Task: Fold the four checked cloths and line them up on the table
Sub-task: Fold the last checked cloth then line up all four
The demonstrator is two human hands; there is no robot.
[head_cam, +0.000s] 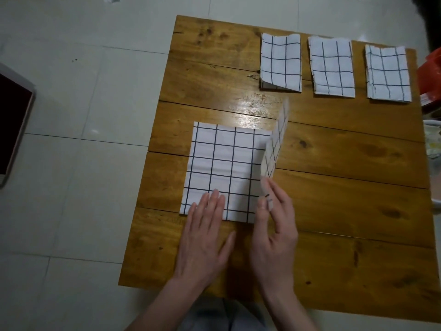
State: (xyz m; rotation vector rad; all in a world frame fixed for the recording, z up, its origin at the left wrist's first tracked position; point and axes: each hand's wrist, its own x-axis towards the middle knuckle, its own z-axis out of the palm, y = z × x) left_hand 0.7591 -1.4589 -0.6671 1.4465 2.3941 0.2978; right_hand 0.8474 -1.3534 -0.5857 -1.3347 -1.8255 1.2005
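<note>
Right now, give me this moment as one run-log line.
folded cloths: three in far row | fourth cloth: half-folded | left hand: flat, pressing it | right hand: lifting its right edge | wooden table

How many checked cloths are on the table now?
4. Three folded cloths sit in a row along the far edge: left, middle, right. The fourth lies near the hands, half folded.

Both forearms are bare with no sleeves showing, and grey trousers [224, 316] cover the person's knees.

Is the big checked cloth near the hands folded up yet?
Half-folded: the big cloth lies flat while the right hand lifts its right edge.
</note>
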